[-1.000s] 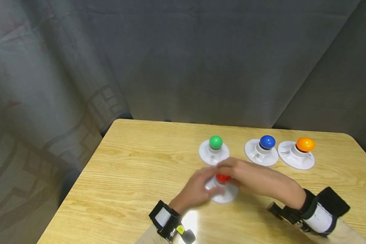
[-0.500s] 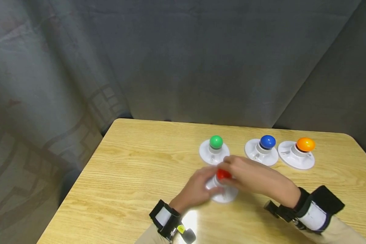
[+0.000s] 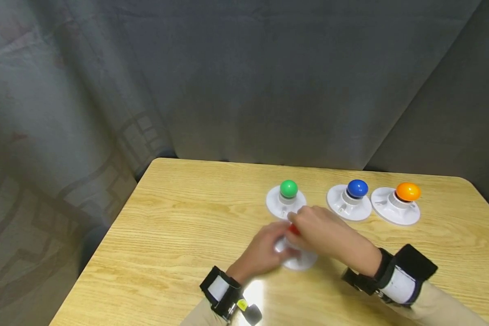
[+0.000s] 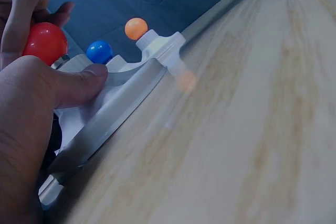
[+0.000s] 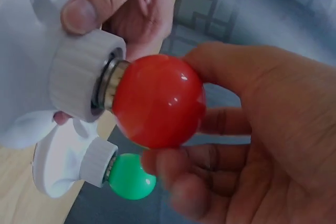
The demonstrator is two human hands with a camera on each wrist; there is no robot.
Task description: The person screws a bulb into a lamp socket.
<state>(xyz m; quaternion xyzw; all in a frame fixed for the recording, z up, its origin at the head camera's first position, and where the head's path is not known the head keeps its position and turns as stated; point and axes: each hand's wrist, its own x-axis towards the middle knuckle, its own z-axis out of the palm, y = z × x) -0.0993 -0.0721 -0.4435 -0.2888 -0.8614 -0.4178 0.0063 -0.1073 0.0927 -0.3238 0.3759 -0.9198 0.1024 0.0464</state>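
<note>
A red light bulb (image 5: 160,100) sits in the collar of a white lamp holder (image 5: 79,74), with part of its metal screw base showing. My right hand (image 3: 322,233) pinches the bulb between thumb and fingers, covering much of it in the head view. My left hand (image 3: 261,251) grips the lamp holder, its thumb lying against the collar in the right wrist view. The holder's round base is partly hidden by both hands in the head view. Just behind, a green bulb (image 3: 289,188) stands in a second white holder (image 3: 274,206).
Farther right on the wooden table (image 3: 187,217) are a blue bulb (image 3: 357,188) and an orange bulb (image 3: 408,192), each in a white holder with a round base. A dark grey curtain (image 3: 269,90) hangs behind the table.
My right wrist has swung left and the hand has turned over the red bulb, hiding more of it. My left hand has stayed in place on the holder.
</note>
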